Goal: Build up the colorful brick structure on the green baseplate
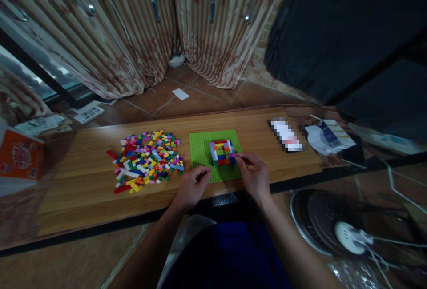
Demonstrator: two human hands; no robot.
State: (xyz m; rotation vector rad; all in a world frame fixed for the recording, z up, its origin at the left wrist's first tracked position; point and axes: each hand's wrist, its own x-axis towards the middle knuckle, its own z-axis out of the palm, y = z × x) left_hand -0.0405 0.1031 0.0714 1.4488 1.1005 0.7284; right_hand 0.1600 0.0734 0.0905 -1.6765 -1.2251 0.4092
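On a green baseplate (198,144) stands a small hollow rectangle of toy bricks (223,159), with walls several colours in mix. My right hand (255,175) is at its right front corner, thumb and forefinger pinched on a small purple brick (234,155). Whether that brick touches the wall, I cannot tell. My left hand (193,186) rests by the baseplate's front left edge, thumb and fingers closed together; anything between them is too small or hidden to make out. Left of the baseplate lies a wide heap of loose toy bricks (150,160).
The wooden table (83,191) also bears a phone (286,135), its screen blurred out. White and blue packaging (330,137) lies past its right end. An orange box (22,155) stands at the left. On the floor at right is a power strip (350,237) with cords.
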